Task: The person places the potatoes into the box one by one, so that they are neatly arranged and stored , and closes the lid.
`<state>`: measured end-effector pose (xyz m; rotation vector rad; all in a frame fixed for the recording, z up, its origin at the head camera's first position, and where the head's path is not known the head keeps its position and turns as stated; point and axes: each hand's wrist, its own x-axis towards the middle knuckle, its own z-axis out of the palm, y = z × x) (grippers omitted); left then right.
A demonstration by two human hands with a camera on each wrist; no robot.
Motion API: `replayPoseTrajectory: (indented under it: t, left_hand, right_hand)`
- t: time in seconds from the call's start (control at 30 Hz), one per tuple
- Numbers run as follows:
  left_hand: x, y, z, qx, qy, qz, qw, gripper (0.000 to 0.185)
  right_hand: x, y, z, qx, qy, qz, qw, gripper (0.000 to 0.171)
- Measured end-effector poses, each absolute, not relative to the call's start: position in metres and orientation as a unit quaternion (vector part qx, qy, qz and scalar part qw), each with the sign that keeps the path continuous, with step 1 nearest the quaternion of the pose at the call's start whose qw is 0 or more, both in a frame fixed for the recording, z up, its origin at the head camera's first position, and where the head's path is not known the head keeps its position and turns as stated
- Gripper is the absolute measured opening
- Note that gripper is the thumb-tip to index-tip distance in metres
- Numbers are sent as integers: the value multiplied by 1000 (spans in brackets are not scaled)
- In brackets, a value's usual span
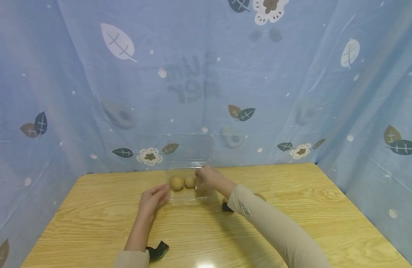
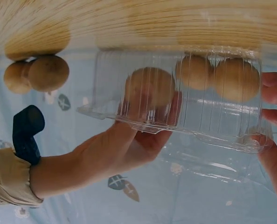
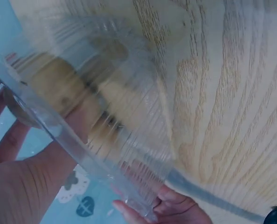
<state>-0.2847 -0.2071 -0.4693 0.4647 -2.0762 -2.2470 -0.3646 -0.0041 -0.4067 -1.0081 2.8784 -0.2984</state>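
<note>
A pale blue cloth point(image 1: 199, 74) printed with leaves and flowers hung behind and to both sides of the work area, closing it in like three walls. Below it lay a light wooden desk point(image 1: 92, 219) with a strong grain and a glossy patch of reflected light near the front edge. Toward the back middle of the desk sat a clear plastic clamshell box point(image 1: 187, 186), its ribbed lid raised open against the cloth. The right hand point(image 1: 207, 178), on a beige-sleeved arm, reached into the box from the right; in the left wrist view its fingers point(image 2: 148, 105) were curled round a round brown fruit point(image 2: 150, 86) inside the box. The left hand point(image 1: 152, 199) rested at the box's left wall with its fingers point(image 2: 273, 93) fairly straight against the plastic, steadying it rather than clasping it. Two more brown fruits point(image 1: 177, 182) lay side by side in the left part of the box, touching each other. Two further fruits point(image 2: 36, 74) lay on the desk outside the box, to its right, partly hidden behind the right forearm in the head view. A dark strap point(image 1: 157, 250) showed at the left wrist, another point(image 2: 26, 133) at the right.
</note>
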Motion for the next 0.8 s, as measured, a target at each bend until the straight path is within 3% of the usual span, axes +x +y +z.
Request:
replayPoseTrajectory:
  t: [0.27, 0.8]
  left_hand:
    - [-286, -205, -471, 146, -674, -724, 23, 45]
    - [-286, -206, -469, 146, -675, -723, 15, 43]
  right_hand:
    - [-366, -7, -415, -310, 949, -43, 23, 43]
    - [-362, -4, -430, -314, 947, -45, -52, 50]
